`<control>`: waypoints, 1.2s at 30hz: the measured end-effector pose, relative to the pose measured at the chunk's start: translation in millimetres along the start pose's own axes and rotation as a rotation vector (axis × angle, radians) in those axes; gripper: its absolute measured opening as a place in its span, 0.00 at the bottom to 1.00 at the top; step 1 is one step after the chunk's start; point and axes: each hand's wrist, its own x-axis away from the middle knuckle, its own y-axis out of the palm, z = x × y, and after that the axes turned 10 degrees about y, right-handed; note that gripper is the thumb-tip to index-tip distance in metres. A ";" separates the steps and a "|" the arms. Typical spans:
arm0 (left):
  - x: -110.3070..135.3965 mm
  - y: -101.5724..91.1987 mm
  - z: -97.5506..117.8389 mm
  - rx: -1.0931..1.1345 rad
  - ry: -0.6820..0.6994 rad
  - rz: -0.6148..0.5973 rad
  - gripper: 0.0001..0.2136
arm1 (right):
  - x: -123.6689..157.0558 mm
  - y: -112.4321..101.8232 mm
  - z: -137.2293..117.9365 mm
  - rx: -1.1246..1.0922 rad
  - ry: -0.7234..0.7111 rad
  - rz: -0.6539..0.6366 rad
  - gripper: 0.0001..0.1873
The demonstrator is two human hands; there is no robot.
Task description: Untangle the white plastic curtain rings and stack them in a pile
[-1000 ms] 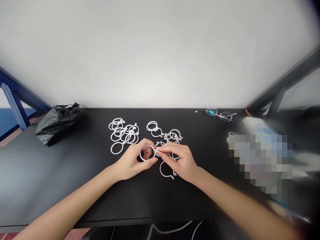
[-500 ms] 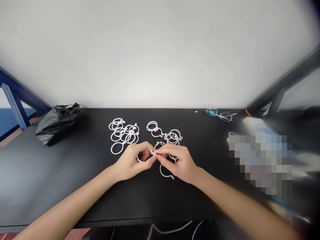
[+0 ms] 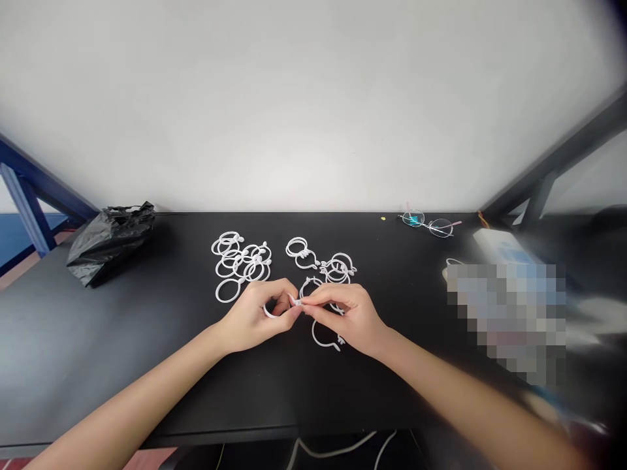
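Note:
A white plastic ring (image 3: 270,312) with a clasp is held between my two hands above the black table. My left hand (image 3: 257,314) is closed around the ring and pinches it near the clasp. The thumb and fingertips of my right hand (image 3: 349,316) pinch the clasp end from the other side. Left of my hands lies a pile of closed white rings (image 3: 228,291). Several white rings, some with open ends (image 3: 324,344), lie behind and under my right hand, which partly hides them.
At the left of the black table (image 3: 161,365) sits a crumpled black plastic bag (image 3: 110,241). A pair of glasses (image 3: 441,228) lies at the back right, near a small yellow-green bit (image 3: 383,219). A white and blue packet (image 3: 504,247) and a blurred patch are at the right.
My hands keep their pinch on the ring and its clasp, with the fingertips shifted slightly. The whole view has moved a little; the piles look the same.

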 end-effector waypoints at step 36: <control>-1.7 -4.1 0.2 -0.082 0.010 -0.005 0.09 | -1.3 -3.7 -0.5 -0.187 0.214 0.002 0.06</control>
